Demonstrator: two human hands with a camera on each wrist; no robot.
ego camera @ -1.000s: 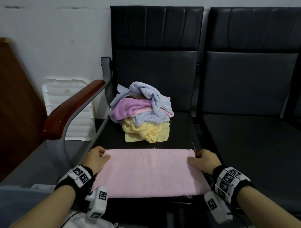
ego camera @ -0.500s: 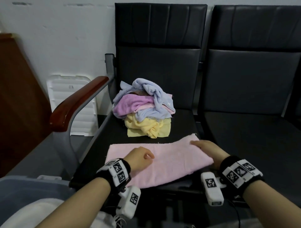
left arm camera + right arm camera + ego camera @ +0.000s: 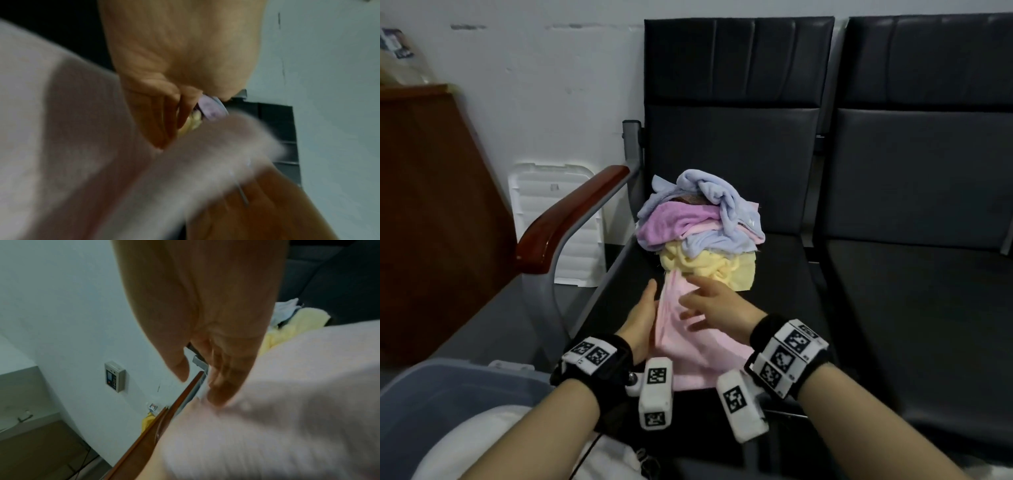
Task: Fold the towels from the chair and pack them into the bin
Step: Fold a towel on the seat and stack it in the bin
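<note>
Both hands lie on the pink towel with fingers straight and nothing pinched: each grip is slack and flat. The left hand stands on edge along the towel's left side, palm against the cloth, fingertips pointing toward the chair back. The right hand rests across the towel's top, fingers spread and reaching left toward the other hand; the right wrist view shows its fingertips pressing on the pink cloth, though that picture is blurred.

That towel lies on the seat of the left chair, folded into a narrow strip running from the seat's front edge back to the pile of towels, whose base its far end touches. The pile sits mid-seat, nearer the back edge: a yellow towel at the bottom, purple, pale pink and light blue ones crumpled above it.

At the lower left, beside the chair's front left corner, stands the bin, grey-blue. A wooden armrest rises over the seat's left edge, and a second black chair adjoins on the right.
</note>
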